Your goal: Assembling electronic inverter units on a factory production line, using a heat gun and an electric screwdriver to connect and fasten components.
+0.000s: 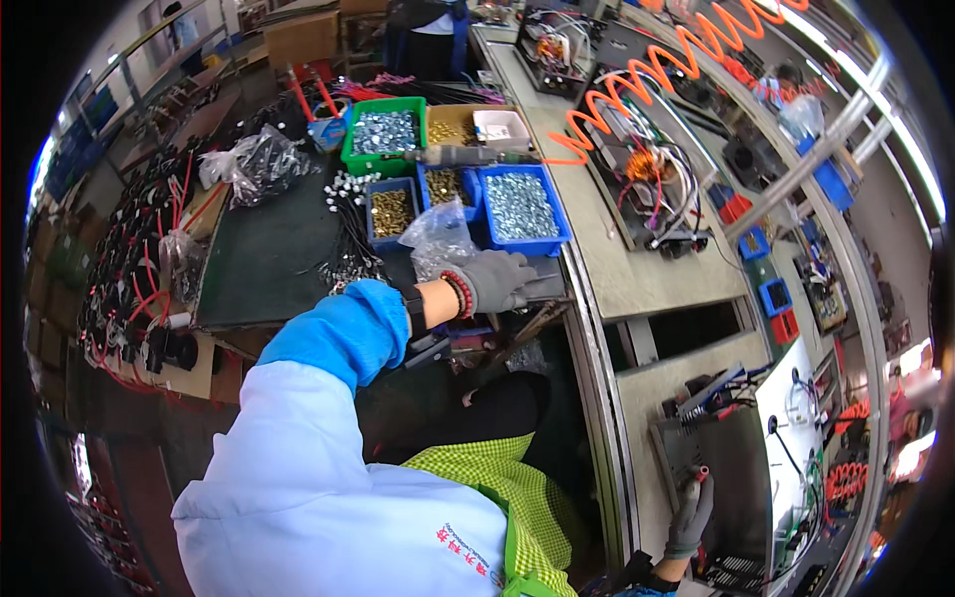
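Note:
My left hand (494,283), in a grey glove, reaches over the table edge just in front of a blue bin of silvery small hardware (522,206). Its fingers stretch to the right, apart, beside a grey metal piece (544,289); I make out nothing held in them. A crumpled clear plastic bag (438,237) lies just beyond the wrist. At the lower right my gloved right hand (688,519) closes on a small slim piece with a reddish round end (702,474). It is over a dark metal chassis (731,463), whose near part the hand partly hides.
Two blue bins of brass-coloured parts (391,212) and a green bin (384,134) stand behind. A power screwdriver (473,156) lies across the bins. An orange coiled hose (637,85) hangs above an opened unit with wiring (647,169). A metal post (811,144) rises at right.

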A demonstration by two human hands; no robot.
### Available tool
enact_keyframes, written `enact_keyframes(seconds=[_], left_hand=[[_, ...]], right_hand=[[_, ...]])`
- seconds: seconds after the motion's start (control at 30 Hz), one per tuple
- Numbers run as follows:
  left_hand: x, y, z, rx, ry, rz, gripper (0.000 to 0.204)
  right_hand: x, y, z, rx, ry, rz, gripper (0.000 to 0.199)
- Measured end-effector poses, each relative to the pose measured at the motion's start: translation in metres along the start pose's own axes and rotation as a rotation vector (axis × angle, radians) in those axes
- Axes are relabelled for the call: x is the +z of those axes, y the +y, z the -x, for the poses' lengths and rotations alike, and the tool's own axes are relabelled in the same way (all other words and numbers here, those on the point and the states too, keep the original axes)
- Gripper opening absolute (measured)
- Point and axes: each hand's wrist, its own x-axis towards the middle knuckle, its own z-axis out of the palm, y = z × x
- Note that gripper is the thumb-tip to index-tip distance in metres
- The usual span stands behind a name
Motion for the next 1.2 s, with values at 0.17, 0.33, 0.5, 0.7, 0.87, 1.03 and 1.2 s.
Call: enact_keyframes(seconds=[0.17, 0.33, 0.5, 0.7, 0.87, 1.03, 1.2], left_hand=[[-0.065, -0.075, 0.05, -0.169, 0.545, 0.202, 0.036], [-0.072, -0.14, 0.079, -0.125, 0.379, 0.3, 0.023], [0.0, -0.15, 0.043, 0.044, 0.067, 0.049, 0.029], [-0.019, -0.08, 0.007, -0.182, -0.149, -0.077, 0.036], [-0.007, -0.094, 0.015, -0.167, -0.062, -0.02, 0.034], [0.002, -0.099, 0.017, -0.074, -0.013, -0.178, 0.032], [-0.015, -0.096, 0.04, -0.12, 0.109, 0.047, 0.031]], right_hand=[[-0.015, 0.018, -0.007, -0.024, -0.019, -0.019, 0.041], [-0.023, 0.044, -0.016, 0.025, 0.063, -0.036, 0.046], [-0.021, 0.006, -0.024, 0.232, 0.093, 0.024, 0.047], [-0.003, 0.027, -0.082, 0.271, -0.048, -0.028, 0.057], [0.031, 0.011, -0.149, 0.097, -0.183, -0.004, 0.055], [0.063, 0.006, -0.189, -0.019, -0.243, 0.0, 0.053], [0.088, 0.015, -0.204, -0.096, -0.268, -0.018, 0.052]])
